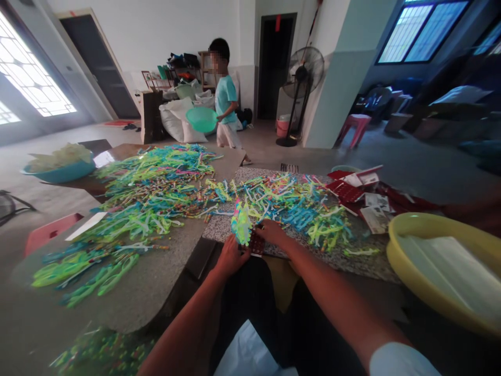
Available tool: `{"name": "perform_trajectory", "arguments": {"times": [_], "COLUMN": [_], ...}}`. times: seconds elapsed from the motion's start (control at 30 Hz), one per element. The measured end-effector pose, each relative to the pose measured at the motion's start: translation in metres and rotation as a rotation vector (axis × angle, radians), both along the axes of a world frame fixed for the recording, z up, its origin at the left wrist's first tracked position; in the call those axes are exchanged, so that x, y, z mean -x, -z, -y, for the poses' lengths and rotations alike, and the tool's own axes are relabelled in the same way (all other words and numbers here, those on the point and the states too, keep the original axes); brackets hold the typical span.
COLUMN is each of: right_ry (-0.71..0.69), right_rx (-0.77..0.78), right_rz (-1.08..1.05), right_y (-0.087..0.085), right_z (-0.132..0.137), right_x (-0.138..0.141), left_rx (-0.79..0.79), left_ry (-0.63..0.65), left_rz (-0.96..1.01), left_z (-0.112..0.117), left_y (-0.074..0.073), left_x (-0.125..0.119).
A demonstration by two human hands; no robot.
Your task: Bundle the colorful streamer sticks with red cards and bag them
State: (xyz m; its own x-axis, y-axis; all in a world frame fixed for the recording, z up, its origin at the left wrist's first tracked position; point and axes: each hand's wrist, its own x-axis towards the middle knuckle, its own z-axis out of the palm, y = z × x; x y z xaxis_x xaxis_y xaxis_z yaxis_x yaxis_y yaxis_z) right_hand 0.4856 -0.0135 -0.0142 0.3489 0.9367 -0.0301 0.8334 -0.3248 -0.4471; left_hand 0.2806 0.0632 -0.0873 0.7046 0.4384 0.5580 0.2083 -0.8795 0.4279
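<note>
My left hand (231,257) is closed at the near edge of the granite slab, its fingertips on a small dark red card (256,244) with rows of light marks. Beside that card, just above my left fingers, rises a bundle of white, green and pink cords (241,224). My right hand (271,231) reaches in from the other side, fingers bent down at the card's upper edge; what they pinch is hidden. Loose green, blue and pink cords with beads (282,193) cover the slab (219,227) around both hands.
More cords (152,183) are heaped on the grey table at left. A yellow basin (407,224) stands right, near dark red cards (348,190). A blue basin (58,172) sits far left. Beyond the tables, a person (226,96) carries a green basin (201,120) near a standing fan (301,78).
</note>
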Motion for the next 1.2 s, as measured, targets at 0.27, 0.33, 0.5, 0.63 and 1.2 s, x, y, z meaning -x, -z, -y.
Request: {"name": "perform_trajectory", "arguments": {"times": [0.27, 0.33, 0.5, 0.63, 1.2], "right_ry": [0.051, 0.042, 0.027, -0.003, -0.089], "right_rx": [0.049, 0.055, 0.075, 0.052, -0.072], "right_rz": [0.042, 0.034, 0.017, 0.012, -0.176], "right_y": [0.009, 0.009, 0.004, 0.004, -0.011], "right_z": [-0.003, -0.004, -0.006, -0.006, -0.002], "right_x": [0.01, 0.011, 0.011, 0.007, 0.004], "left_rx": [0.018, 0.013, -0.003, -0.018, -0.078], "left_ry": [-0.004, -0.004, 0.006, 0.007, 0.034], "left_rz": [-0.007, 0.001, 0.026, 0.036, 0.034], "left_z": [0.001, 0.0, -0.005, -0.007, -0.006], "left_y": [-0.003, -0.001, 0.006, 0.009, 0.002], "left_x": [0.0, 0.0, -0.001, -0.001, 0.001]}}
